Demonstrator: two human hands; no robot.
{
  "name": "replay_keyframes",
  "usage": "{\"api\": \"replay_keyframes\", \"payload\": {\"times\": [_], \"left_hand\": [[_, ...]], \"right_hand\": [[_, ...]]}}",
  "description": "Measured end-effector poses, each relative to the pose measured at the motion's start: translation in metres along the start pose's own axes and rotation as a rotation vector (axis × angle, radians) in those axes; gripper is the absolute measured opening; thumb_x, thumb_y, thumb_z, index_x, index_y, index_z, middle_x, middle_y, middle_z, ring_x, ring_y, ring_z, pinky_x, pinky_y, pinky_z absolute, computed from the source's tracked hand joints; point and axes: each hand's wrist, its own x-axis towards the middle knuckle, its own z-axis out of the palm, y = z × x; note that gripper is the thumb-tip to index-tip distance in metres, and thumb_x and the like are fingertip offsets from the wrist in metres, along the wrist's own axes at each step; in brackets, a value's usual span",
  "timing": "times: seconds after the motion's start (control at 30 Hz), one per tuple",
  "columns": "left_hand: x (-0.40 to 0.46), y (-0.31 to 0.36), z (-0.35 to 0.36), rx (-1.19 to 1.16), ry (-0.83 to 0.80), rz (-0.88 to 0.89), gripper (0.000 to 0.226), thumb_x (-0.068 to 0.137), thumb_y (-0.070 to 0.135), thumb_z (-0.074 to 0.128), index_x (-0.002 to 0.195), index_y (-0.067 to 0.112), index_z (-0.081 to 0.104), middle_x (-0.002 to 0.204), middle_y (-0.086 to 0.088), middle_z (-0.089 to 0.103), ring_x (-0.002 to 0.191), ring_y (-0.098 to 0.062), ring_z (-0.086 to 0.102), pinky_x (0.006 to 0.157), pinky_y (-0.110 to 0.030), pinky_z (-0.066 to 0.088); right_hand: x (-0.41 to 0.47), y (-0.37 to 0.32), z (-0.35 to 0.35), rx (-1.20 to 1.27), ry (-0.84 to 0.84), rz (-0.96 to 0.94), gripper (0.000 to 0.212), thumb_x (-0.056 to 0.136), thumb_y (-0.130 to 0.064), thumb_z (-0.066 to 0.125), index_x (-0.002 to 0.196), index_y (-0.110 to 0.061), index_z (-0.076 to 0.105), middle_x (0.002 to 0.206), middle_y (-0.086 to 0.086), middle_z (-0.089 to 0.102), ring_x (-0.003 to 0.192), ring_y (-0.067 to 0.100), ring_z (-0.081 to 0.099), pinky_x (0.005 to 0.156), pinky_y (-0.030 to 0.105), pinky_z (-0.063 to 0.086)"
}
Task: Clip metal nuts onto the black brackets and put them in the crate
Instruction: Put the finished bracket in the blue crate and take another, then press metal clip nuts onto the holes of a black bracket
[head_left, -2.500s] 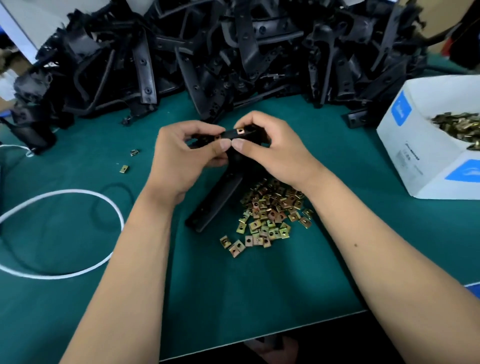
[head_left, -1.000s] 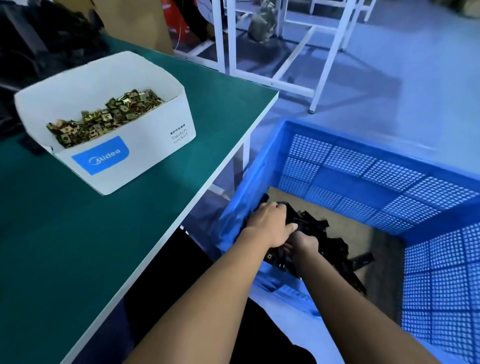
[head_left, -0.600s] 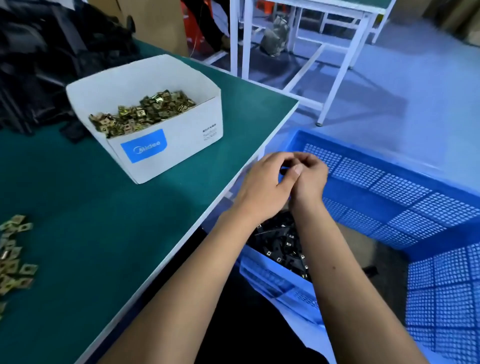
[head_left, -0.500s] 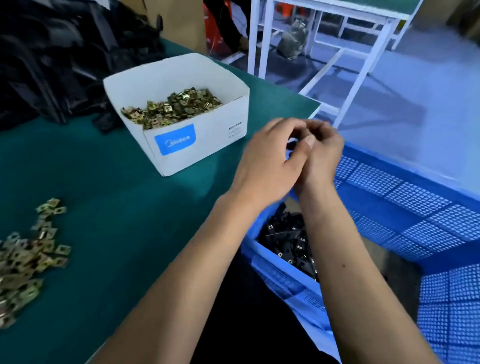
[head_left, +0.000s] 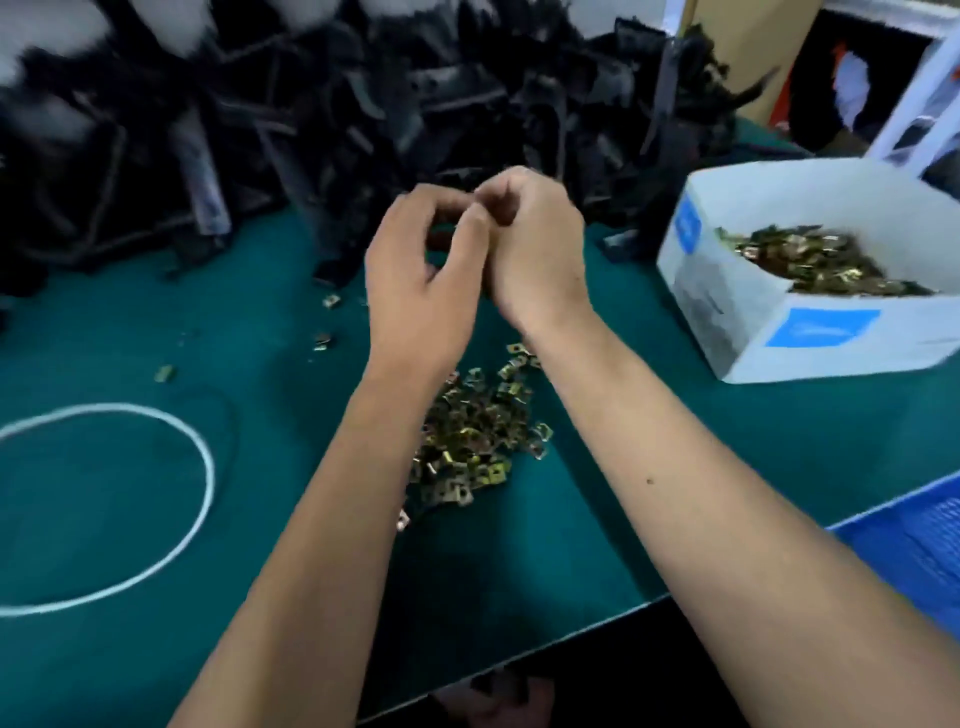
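My left hand (head_left: 421, 280) and my right hand (head_left: 535, 249) hover side by side over the green table (head_left: 597, 519), fingertips touching each other. Both have curled fingers, and I see nothing held in either. Just behind them rises a big heap of black brackets (head_left: 311, 104), blurred by motion. Under my forearms lies a pile of brass-coloured metal nuts (head_left: 478, 436). Only a corner of the blue crate (head_left: 914, 540) shows, at the right edge below the table.
A white cardboard box (head_left: 753, 322) with blue labels holds more nuts (head_left: 810, 260) at the right. A white cord loop (head_left: 202, 467) lies at the left. Single loose nuts (head_left: 165, 372) are scattered near the bracket heap.
My hands left the bracket in the crate and swung back left over the table, staying together. The view turned from the crate to the bracket heap and nut pile.
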Motion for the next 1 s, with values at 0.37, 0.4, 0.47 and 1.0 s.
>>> {"api": "replay_keyframes", "payload": {"times": [0.37,0.4,0.47,1.0], "left_hand": [[0.009,-0.101,-0.094,0.018,0.585,-0.419,0.014,0.097,0.015,0.059,0.086,0.009,0.065,0.076,0.003,0.064,0.082,-0.035,0.068,0.084,-0.05,0.054],[0.012,-0.103,-0.094,-0.019,0.603,-0.443,0.015,0.097,0.015,0.058,0.086,0.009,0.065,0.077,0.002,0.065,0.084,-0.037,0.068,0.084,-0.052,0.055],[0.015,-0.104,-0.095,-0.073,0.616,-0.485,0.017,0.096,0.018,0.057,0.085,0.009,0.065,0.078,0.0,0.066,0.083,-0.037,0.069,0.081,-0.054,0.057],[0.016,-0.107,-0.093,-0.1,0.521,-0.569,0.02,0.095,0.028,0.057,0.083,0.013,0.064,0.081,0.001,0.068,0.075,-0.028,0.072,0.082,-0.056,0.058]], "right_hand": [[0.019,0.014,0.162,-0.879,-0.53,-0.191,0.038,0.098,-0.055,0.059,0.126,-0.029,0.059,0.148,0.014,0.026,0.133,0.036,0.029,0.099,0.044,0.047],[0.022,0.012,0.163,-0.83,-0.51,-0.164,0.035,0.096,-0.05,0.065,0.118,-0.023,0.061,0.146,0.014,0.027,0.129,0.036,0.034,0.096,0.043,0.049],[0.028,0.008,0.163,-0.723,-0.475,-0.115,0.027,0.092,-0.035,0.076,0.104,-0.016,0.06,0.142,0.015,0.032,0.11,0.032,0.051,0.084,0.038,0.052],[0.058,0.007,0.117,-0.81,-0.596,0.08,0.087,0.081,-0.036,0.082,0.147,-0.01,0.031,0.113,0.01,0.057,0.08,0.027,0.068,0.046,0.029,0.054]]}}
